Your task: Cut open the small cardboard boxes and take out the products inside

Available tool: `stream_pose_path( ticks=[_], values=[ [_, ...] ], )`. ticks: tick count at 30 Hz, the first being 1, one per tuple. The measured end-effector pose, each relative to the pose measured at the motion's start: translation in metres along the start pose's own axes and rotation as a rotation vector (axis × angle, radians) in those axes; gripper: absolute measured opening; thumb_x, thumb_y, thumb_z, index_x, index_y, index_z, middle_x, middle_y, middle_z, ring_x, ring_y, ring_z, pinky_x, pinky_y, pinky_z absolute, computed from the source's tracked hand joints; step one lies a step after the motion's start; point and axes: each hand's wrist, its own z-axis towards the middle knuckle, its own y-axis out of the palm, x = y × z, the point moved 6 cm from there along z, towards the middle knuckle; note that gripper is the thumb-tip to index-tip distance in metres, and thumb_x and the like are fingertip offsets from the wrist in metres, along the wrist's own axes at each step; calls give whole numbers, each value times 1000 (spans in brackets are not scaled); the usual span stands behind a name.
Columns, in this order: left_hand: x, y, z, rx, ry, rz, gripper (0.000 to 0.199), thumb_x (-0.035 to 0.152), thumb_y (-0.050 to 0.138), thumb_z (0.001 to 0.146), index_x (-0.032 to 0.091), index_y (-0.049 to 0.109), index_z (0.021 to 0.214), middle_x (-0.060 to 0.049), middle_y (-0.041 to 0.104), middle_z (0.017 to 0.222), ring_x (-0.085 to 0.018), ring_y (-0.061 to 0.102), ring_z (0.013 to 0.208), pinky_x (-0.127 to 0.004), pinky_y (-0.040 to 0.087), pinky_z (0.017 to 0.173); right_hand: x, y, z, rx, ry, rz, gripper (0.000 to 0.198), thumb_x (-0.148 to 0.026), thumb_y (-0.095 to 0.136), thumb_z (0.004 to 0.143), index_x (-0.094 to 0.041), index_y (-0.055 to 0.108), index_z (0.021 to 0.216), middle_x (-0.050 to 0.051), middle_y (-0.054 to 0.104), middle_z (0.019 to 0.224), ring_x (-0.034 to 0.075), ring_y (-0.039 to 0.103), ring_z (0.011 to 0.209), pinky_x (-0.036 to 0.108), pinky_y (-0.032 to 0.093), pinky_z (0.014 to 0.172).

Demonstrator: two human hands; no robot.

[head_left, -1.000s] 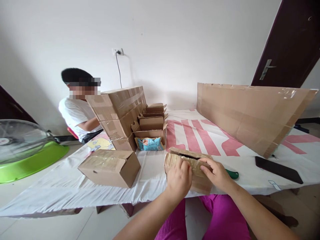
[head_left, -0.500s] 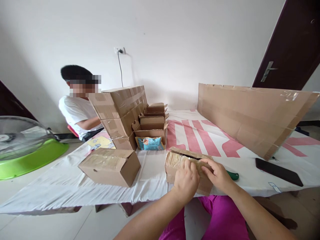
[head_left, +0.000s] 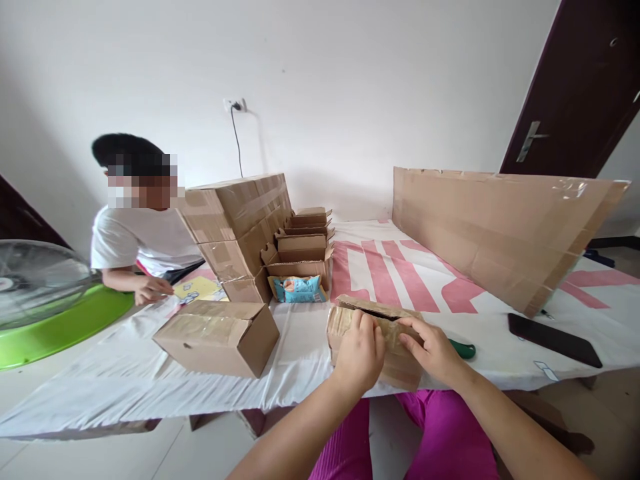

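On the white tablecloth (head_left: 300, 350), a cardboard panel (head_left: 500, 233) stands at the view's three o'clock, stacked cartons (head_left: 250, 223) at nine. At five — a taped cardboard box (head_left: 401, 370), top gapped. The right hand (head_left: 436, 350) pinches its edge between thumb and forefinger; the left hand (head_left: 361, 353) bunches its fingers against it — pinching or not, I cannot tell. A green handle (head_left: 463, 349) lies at four.

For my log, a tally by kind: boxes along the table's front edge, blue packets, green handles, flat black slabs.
Front-edge boxes: 2 (right box, left box)
Blue packet: 1
Green handle: 1
Flat black slab: 1
Total: 5
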Motion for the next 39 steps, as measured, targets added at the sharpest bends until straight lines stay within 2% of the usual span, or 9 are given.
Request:
stream_pose_path(
  ticks=[4,6,9,13,18,23,27,33,39],
  values=[
    [-1,11,-3,-169,22,-14,5,24,53,91,20,51,89,-4,56,91,-18,59,71,-30,51,61,0,0,-1,-2,-1,-1,26,-33,49,93,-22,59,115,7,72,111,22,68,102,35,53,88],
    [-3,20,-3,-230,31,45,2,20,53,90,20,52,88,-4,56,93,-18,59,70,-30,50,59,2,0,-1,0,7,-8,26,-33,49,93,-22,59,115,7,72,111,22,67,103,36,53,88],
    [-7,27,-1,-237,11,79,7,13,48,91,20,51,89,-6,55,95,-16,58,68,-29,49,59,2,-1,0,-5,13,-10,27,-34,48,94,-23,60,115,7,72,112,22,67,103,36,53,88],
    [-10,26,-1,-177,-23,94,10,12,42,93,18,50,93,-9,54,97,-18,58,70,-30,50,59,-1,-3,1,-19,9,17,26,-32,48,93,-24,61,114,6,73,112,21,68,102,35,54,87],
    [-6,16,-3,14,35,120,17,7,43,86,18,48,98,-10,58,97,-18,58,67,-28,46,52,-3,-1,0,-53,22,44,25,-32,48,93,-24,61,114,5,72,112,20,68,102,34,54,86],
    [-15,3,0,114,6,165,19,4,46,77,23,44,76,-3,54,74,-19,55,63,-29,43,54,-1,-1,0,-59,36,59,26,-34,47,94,-23,60,114,6,72,111,21,68,103,34,53,88],
    [-21,-9,-5,154,-3,157,21,3,45,77,24,41,73,-2,53,71,-19,53,64,-29,43,59,-5,-2,0,-74,35,54,27,-36,48,94,-23,61,113,7,72,113,21,68,103,34,53,86],
    [-31,-17,-17,245,-50,118,21,4,44,80,25,41,77,0,49,70,-18,52,65,-27,40,57,-5,-1,-2,-90,66,31,28,-38,47,94,-23,61,112,4,74,103,20,70,91,29,55,72],
    [-31,-18,-27,265,-26,114,30,2,43,79,21,53,100,-2,56,79,-21,56,77,-28,46,64,-4,0,0,-67,45,-10,28,-37,48,93,-23,64,111,5,75,100,21,70,87,30,56,73]
  ],
)
